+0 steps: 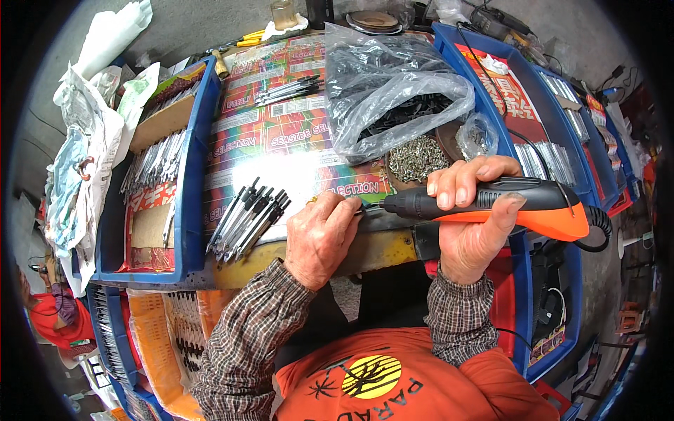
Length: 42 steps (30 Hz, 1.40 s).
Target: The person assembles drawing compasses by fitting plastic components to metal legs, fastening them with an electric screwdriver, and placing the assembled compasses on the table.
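My right hand [472, 217] grips an orange and black electric screwdriver [519, 203], held level with its bit pointing left. My left hand [319, 235] is closed over a small part at the front edge of the bench, right at the bit's tip [371, 208]; the part itself is hidden under my fingers. Just left of that hand lies a bundle of slim grey and black metal parts [247, 219]. A round dish of small screws [415, 158] sits behind the screwdriver.
A clear plastic bag of black parts [397, 95] lies at the back of the printed bench cover [281, 133]. Blue crates [188, 189] with more metal strips stand left and right [554, 140]. Another small bundle of parts [289, 90] lies farther back.
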Each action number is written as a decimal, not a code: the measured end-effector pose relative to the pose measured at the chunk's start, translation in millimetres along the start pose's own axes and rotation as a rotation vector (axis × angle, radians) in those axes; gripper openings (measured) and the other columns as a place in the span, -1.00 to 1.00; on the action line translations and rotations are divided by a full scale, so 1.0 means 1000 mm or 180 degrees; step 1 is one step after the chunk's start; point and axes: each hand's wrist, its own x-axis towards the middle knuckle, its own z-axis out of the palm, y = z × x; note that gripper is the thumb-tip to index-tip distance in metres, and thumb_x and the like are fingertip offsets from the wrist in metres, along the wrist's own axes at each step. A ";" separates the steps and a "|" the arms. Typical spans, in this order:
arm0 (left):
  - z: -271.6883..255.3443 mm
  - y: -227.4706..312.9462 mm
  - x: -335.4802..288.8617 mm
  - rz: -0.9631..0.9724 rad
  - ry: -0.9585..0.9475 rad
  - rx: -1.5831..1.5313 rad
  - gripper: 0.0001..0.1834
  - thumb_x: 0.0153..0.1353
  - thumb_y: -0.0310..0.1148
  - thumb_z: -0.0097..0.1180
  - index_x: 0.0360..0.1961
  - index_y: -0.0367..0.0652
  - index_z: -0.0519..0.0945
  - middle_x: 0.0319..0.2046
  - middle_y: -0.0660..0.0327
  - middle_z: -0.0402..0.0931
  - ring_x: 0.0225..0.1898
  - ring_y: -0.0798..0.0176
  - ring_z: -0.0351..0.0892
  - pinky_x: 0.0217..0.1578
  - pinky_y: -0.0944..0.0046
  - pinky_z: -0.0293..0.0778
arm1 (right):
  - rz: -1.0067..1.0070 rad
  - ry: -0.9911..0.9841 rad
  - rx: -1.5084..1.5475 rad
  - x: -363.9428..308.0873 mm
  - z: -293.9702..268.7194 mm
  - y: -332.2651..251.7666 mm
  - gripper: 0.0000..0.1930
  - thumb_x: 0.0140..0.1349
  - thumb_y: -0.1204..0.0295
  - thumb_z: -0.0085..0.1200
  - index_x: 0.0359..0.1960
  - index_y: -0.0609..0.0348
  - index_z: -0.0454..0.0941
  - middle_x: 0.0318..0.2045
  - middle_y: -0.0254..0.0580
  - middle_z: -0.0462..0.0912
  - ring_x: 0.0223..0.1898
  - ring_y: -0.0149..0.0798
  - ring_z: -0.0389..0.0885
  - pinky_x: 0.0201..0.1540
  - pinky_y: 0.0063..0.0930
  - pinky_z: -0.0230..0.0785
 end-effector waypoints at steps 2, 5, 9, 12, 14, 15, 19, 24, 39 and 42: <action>0.000 -0.001 -0.001 0.0009 -0.0015 -0.0003 -0.74 -0.16 -0.58 0.19 -0.35 -0.20 0.53 -0.48 0.16 0.46 -0.46 0.13 0.50 -0.47 0.24 0.43 | -0.0021 -0.0002 -0.0015 0.000 -0.001 0.001 -0.57 0.06 0.06 0.15 -0.30 0.11 0.27 -0.58 -0.29 0.37 -0.52 -0.37 0.38 -0.35 -0.39 0.28; 0.000 0.000 0.000 0.0003 -0.0005 0.0004 -0.73 -0.17 -0.58 0.19 -0.34 -0.20 0.53 -0.48 0.16 0.46 -0.46 0.14 0.50 -0.47 0.25 0.43 | -0.0015 0.0018 -0.0011 0.000 0.000 0.000 -0.57 0.06 0.07 0.15 -0.30 0.11 0.28 -0.58 -0.29 0.37 -0.53 -0.37 0.38 -0.35 -0.40 0.28; -0.001 0.001 0.001 0.0012 0.0059 0.0021 -0.73 -0.17 -0.59 0.19 -0.34 -0.19 0.53 -0.49 0.16 0.46 -0.47 0.14 0.50 -0.48 0.25 0.43 | -0.0007 0.0012 -0.0012 0.001 0.001 0.000 -0.57 0.06 0.07 0.15 -0.30 0.11 0.28 -0.57 -0.29 0.37 -0.53 -0.36 0.38 -0.35 -0.39 0.28; -0.001 0.000 0.000 0.0034 0.0053 0.0031 -0.73 -0.18 -0.59 0.19 -0.34 -0.19 0.54 -0.49 0.16 0.46 -0.47 0.15 0.50 -0.49 0.25 0.43 | -0.0009 0.0012 -0.0014 0.000 0.001 0.000 -0.57 0.07 0.07 0.14 -0.30 0.11 0.28 -0.57 -0.29 0.37 -0.52 -0.36 0.38 -0.35 -0.39 0.28; -0.001 0.000 -0.001 0.0046 0.0034 0.0041 -0.73 -0.18 -0.59 0.19 -0.35 -0.19 0.54 -0.49 0.16 0.45 -0.47 0.16 0.50 -0.49 0.25 0.43 | -0.0007 -0.0009 0.0007 -0.001 0.001 0.001 -0.58 0.07 0.07 0.14 -0.29 0.11 0.28 -0.57 -0.28 0.37 -0.52 -0.36 0.39 -0.35 -0.38 0.28; -0.001 0.000 -0.001 0.0054 0.0018 0.0059 -0.73 -0.18 -0.59 0.20 -0.35 -0.20 0.54 -0.50 0.17 0.45 -0.48 0.16 0.50 -0.50 0.25 0.43 | -0.0006 -0.0008 0.0007 -0.001 0.001 0.001 -0.58 0.07 0.07 0.14 -0.29 0.11 0.28 -0.57 -0.28 0.37 -0.52 -0.36 0.39 -0.35 -0.38 0.28; -0.002 0.001 -0.002 0.0112 -0.0006 0.0105 -0.74 -0.18 -0.58 0.21 -0.36 -0.20 0.55 -0.51 0.16 0.45 -0.51 0.17 0.50 -0.53 0.26 0.43 | -0.0011 -0.0041 0.0014 -0.001 0.001 0.001 -0.58 0.08 0.08 0.13 -0.29 0.11 0.27 -0.57 -0.29 0.37 -0.52 -0.36 0.39 -0.35 -0.38 0.28; 0.000 0.000 -0.004 0.0184 0.0027 0.0126 -0.75 -0.16 -0.57 0.22 -0.35 -0.20 0.55 -0.51 0.15 0.47 -0.50 0.17 0.51 -0.52 0.27 0.43 | -0.0023 -0.0059 0.0010 -0.001 0.000 0.002 -0.59 0.09 0.09 0.12 -0.29 0.11 0.27 -0.57 -0.29 0.37 -0.52 -0.36 0.39 -0.34 -0.37 0.29; -0.001 0.002 -0.003 0.0213 -0.0110 0.0264 -0.70 -0.14 -0.54 0.21 -0.28 -0.18 0.53 -0.49 0.17 0.46 -0.48 0.16 0.51 -0.48 0.26 0.44 | -0.0005 -0.0049 0.0038 -0.001 0.001 0.001 -0.59 0.08 0.09 0.13 -0.29 0.11 0.27 -0.58 -0.29 0.37 -0.52 -0.36 0.39 -0.35 -0.39 0.29; -0.002 0.002 -0.005 0.0230 -0.0094 0.0303 -0.70 -0.14 -0.55 0.22 -0.28 -0.18 0.53 -0.49 0.17 0.47 -0.49 0.16 0.51 -0.48 0.25 0.44 | -0.0005 -0.0025 0.0051 -0.001 0.001 0.002 -0.59 0.08 0.09 0.13 -0.29 0.11 0.27 -0.58 -0.29 0.37 -0.52 -0.37 0.39 -0.35 -0.39 0.29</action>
